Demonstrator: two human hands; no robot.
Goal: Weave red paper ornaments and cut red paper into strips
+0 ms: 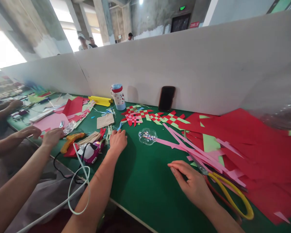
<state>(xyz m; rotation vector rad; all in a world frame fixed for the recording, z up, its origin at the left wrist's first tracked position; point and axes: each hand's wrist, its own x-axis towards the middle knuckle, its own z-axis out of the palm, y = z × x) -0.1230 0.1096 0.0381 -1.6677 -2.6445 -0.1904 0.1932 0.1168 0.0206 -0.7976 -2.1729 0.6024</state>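
My left hand (pixel 118 141) has its fingers bent down and closed at the end of a light blue tassel (pixel 120 126). Cream tassels (pixel 109 134) lie just left of it. Over the green table, my right hand (pixel 190 181) has thumb and forefinger pinched together; anything between them is too small to make out. Between my hands lies a clear flower-shaped dish (pixel 147 136) with small black-and-white and coloured pieces. Yellow-handled scissors (pixel 230 191) lie beside my right hand, near pink paper strips (pixel 196 149). Woven red-and-green paper pieces (pixel 157 116) lie beyond the dish.
Red paper sheets (pixel 262 155) cover the right side. A phone (pixel 167 98) and a bottle (pixel 118 97) stand by the white partition (pixel 145 71). A yellow glue gun (pixel 71 142), a purple device (pixel 92 153) and a white cable (pixel 83 184) lie left, near a co-worker's hands (pixel 52 137).
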